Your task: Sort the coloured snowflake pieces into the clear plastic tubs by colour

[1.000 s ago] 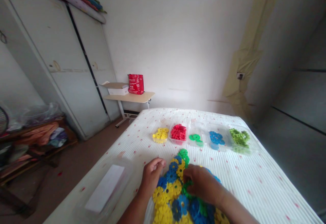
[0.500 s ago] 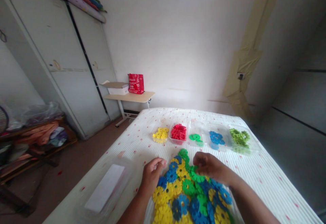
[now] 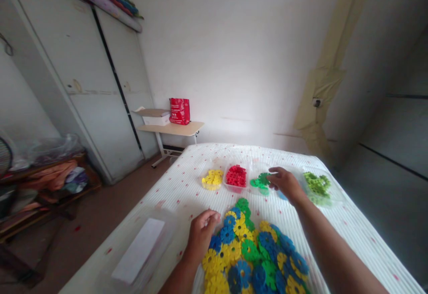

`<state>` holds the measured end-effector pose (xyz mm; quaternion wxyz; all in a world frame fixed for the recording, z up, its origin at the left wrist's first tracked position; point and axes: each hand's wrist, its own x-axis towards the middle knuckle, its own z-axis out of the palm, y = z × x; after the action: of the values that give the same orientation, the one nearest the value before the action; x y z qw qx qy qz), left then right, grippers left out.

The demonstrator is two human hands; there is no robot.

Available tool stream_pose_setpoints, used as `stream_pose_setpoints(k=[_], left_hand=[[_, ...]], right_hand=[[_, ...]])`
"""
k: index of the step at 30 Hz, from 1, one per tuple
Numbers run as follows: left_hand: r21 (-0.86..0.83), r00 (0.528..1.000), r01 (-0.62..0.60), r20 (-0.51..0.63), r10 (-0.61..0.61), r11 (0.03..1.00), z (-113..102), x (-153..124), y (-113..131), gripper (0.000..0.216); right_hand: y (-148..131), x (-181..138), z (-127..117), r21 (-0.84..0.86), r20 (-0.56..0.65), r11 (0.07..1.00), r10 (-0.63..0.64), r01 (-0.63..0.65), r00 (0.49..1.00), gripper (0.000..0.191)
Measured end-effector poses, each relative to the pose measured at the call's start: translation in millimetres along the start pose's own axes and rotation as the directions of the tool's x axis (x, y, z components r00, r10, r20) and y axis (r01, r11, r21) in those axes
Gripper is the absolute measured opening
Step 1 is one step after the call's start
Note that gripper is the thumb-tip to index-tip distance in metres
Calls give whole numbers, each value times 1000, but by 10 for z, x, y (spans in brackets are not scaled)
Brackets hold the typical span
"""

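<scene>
My right hand (image 3: pixel 284 182) is over the clear box with green pieces, its fingers pinched on a green snowflake-shaped plastic disc (image 3: pixel 264 178). Under that disc lie other green discs (image 3: pixel 258 185). My left hand (image 3: pixel 202 229) is closed at the left edge of a big heap of interlocking snowflake discs (image 3: pixel 234 250) in yellow, blue and green; whether anything is between its fingers is hidden. The heap fills a container close to me, and only parts of the rim show.
A row of clear boxes holds yellow pieces (image 3: pixel 213 177), red pieces (image 3: pixel 236 176) and light green pieces (image 3: pixel 317 183); my right arm hides most of the blue ones. On the left lies a clear lid with a white label (image 3: pixel 138 250). A striped cloth (image 3: pixel 174 187) covers the table.
My right hand has moved from the heap forward to the green box, carrying a green disc. My left hand has stayed beside the heap.
</scene>
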<state>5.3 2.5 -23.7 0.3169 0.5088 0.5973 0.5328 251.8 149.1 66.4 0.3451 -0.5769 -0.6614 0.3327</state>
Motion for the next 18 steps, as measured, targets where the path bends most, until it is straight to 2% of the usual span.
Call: stream_pose_setpoints(k=[4,8,12,15,18], left_hand=[[-13,1000,-11,1,11,1000,3,3,-7,30],[-11,1000,-3,6,3,1000,6,12,-45,30],[-1,1000,-2,14,2,1000,4,11,-25,30],[-2,1000,2,14,-2,1000,-1,6,16,30],[-6,1000,12,10,-12,1000,-5,3,32,30]], right_hand=[[-52,82,30,-83,-72,997,-2,-4,997,21],[-9,-117,-34,-169,-43,983,-74,66,996,12],[103,-362,-127,-240,67,955,-164,175,984,16],[184,-524,-179,-225,183,955,-156,196,971,15],[235,-699,-224,-158,354,965,-144,211,924,13]])
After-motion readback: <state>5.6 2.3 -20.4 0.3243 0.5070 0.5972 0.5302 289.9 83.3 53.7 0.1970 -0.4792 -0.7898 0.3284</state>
